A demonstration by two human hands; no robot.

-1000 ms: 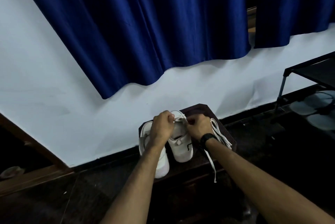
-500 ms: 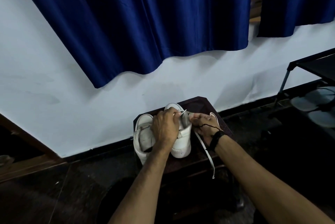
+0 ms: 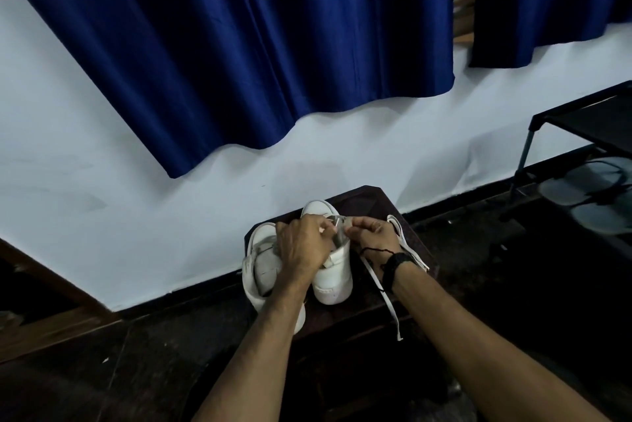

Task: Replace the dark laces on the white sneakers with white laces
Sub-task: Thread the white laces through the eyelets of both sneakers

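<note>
Since a moment ago your hands have drawn closer together over the right sneaker, and a thin dark thread now shows across the back of your right hand. Your left hand lies over the opening of that shoe, with thumb and fingertips pinched on a small pale piece at the tongue, though what exactly it is stays too small to tell. Your right hand meets it from the other side, fingers curled and pinched on the same spot, a dark watch on the wrist.

Both white shoes stand side by side on a dark wooden stool, toes pointing away from you; the left sneaker touches the right one and is partly hidden under your left forearm. White laces lie on the stool just right of the shoes, one end hanging over the near edge.

Behind the stool is a pale wall with blue curtains, and to the right a dark rack.
</note>
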